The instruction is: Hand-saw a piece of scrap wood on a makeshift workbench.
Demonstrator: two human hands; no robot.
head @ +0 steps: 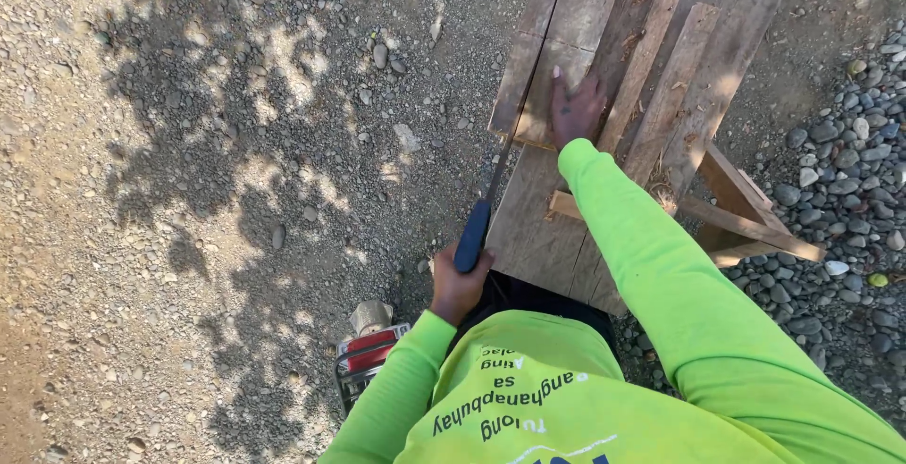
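A: What does the left hand (459,285) hold?

B: It is closed around the blue handle of a handsaw (479,214). The blade goes up to the left edge of the wooden bench (717,58), where it meets a short board (543,96) that lies on top.

A: And the right hand (576,110)?

B: It lies flat and open on this board, fingers spread, and presses it down. It grips nothing. Two narrow slats (661,86) lie just beside it, toward the right side of the bench.

A: What could go wrong, in your opinion?

B: The pressing hand is near the line of the blade. If the saw jumps out of the cut, I think it could reach the fingers. Also the board is only held by the hand; if the pressure becomes weak, it may turn or slide over the left edge.

A: Anything on the ground?

B: A red machine (363,355) stands on the gravel (189,237), close to the left elbow. A step back could hit it.
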